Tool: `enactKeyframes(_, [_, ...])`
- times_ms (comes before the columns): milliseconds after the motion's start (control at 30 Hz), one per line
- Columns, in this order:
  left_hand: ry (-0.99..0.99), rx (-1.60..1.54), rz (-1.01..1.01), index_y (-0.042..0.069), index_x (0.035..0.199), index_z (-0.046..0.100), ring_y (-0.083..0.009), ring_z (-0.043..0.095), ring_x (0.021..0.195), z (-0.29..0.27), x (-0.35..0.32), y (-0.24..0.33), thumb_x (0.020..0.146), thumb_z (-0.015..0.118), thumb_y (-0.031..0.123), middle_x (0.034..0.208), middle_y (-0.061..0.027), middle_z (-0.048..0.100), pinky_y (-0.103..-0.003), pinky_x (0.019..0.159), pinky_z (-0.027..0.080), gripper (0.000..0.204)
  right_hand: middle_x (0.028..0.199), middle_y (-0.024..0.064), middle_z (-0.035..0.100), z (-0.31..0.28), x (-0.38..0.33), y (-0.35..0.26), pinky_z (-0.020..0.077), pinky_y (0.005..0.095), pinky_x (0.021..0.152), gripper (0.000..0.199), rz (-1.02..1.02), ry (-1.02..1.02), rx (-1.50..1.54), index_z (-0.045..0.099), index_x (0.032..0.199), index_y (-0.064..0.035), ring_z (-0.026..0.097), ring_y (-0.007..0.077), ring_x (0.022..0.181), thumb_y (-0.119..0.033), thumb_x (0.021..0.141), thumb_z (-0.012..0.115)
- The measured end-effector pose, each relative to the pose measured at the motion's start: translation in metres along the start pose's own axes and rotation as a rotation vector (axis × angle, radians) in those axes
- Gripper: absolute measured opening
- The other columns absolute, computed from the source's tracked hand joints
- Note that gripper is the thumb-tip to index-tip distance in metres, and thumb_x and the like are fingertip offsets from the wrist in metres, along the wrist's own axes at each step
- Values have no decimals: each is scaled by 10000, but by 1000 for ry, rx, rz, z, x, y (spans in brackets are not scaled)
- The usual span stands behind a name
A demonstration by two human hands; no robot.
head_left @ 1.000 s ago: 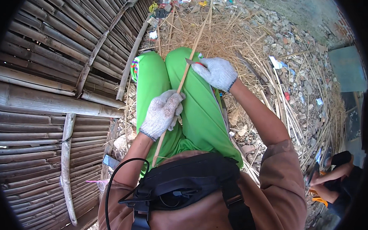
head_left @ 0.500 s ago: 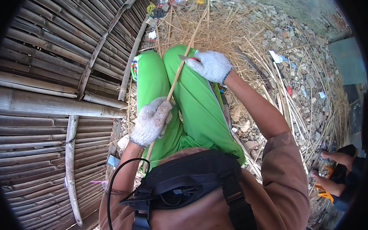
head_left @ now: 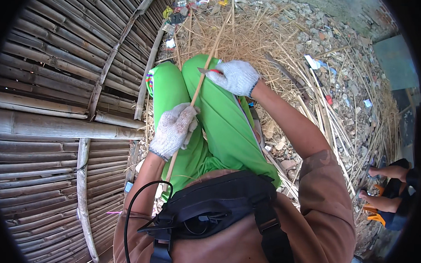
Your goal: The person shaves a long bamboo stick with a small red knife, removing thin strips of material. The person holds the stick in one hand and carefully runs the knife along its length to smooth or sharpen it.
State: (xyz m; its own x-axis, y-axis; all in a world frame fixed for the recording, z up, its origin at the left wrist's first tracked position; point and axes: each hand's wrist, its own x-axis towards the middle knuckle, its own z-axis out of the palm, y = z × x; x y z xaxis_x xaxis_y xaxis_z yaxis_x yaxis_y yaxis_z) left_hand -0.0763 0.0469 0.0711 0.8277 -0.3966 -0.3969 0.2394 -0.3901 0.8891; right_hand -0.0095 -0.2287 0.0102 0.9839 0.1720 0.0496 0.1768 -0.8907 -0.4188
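Right, the bamboo wall fills the left, dry straw covers the far ground, and green trousers stretch over bent knees, with a black bag nearest. Over the lap slants a long thin stick, near left to far centre. The gloved left hand is wrapped around it; the gloved right hand grips a small knife, its blade lying across the stick by the right knee.

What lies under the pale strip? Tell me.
Below the pale strip show green trousers and, farther out, straw. Where the gloved left hand grips it, what lies beneath is hidden.
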Motion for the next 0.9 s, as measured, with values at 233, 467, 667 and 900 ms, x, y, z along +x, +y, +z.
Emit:
enactKeyframes(233, [6,-22,-108,-4,1251,676,-57,447,431,-18,-57,-13,1149,550,327,698,28,549,-256,388,361,369,965,256,783,8,1,9,610,587,866,755,-6,42,0,831,1059,-107,774,455,937,-734,1066,412])
enactKeyframes(467, [-11,-122,-76,-28,1238,676,-78,447,418,-11,-36,-1,1136,560,301,681,21,548,-262,382,359,364,968,263,772,5,-3,2,588,595,844,718,-53,66,16,813,1083,-105,752,478,933,-719,1069,440])
enactKeyframes(667, [-59,-151,65,-22,1203,678,-90,439,404,3,39,7,1125,577,304,688,8,549,-265,360,351,351,1026,256,788,7,5,9,605,585,905,700,-9,21,64,847,1157,-149,773,452,976,-716,1060,448])
enactKeyframes(900, [-17,-71,31,-10,1191,684,-91,478,434,8,27,1,1131,556,295,705,1,569,-269,379,373,337,996,273,780,3,-2,1,612,587,875,761,-5,25,0,840,1039,-119,779,453,939,-750,1053,415])
